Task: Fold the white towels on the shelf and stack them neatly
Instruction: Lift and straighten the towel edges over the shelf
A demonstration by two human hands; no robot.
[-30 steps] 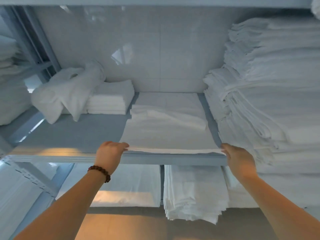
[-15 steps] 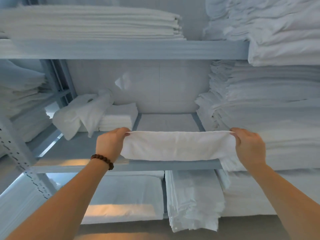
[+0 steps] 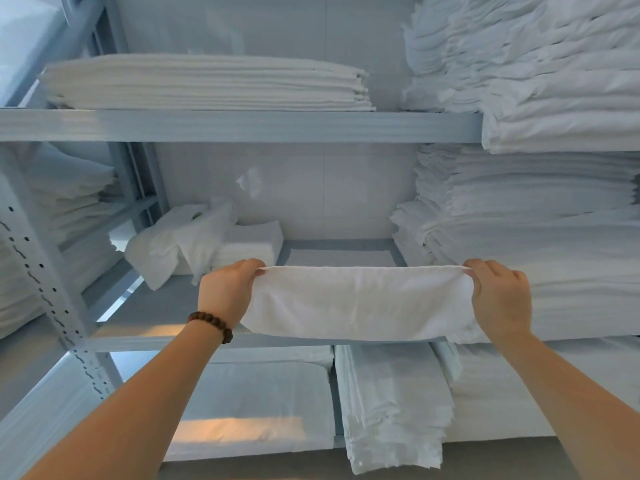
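Towel (image 3: 356,303) hangs over the shelf (image 3: 145,308) edge, limp and light. My left hand (image 3: 225,289) and right hand (image 3: 498,296) pinch its top corners; that's where I'd grip.

1. Grey-blue metal shelving (image 3: 242,126): boards above and below the left hand (image 3: 227,292) and right hand (image 3: 498,299).
2. Perforated upright (image 3: 45,289) far left of the left hand.
3. White glossy tiled wall (image 3: 329,202) behind, between the hands.
4. Grey floor (image 3: 485,459) below the right hand.
5. Warm light patch (image 3: 239,427) low, below the left hand.
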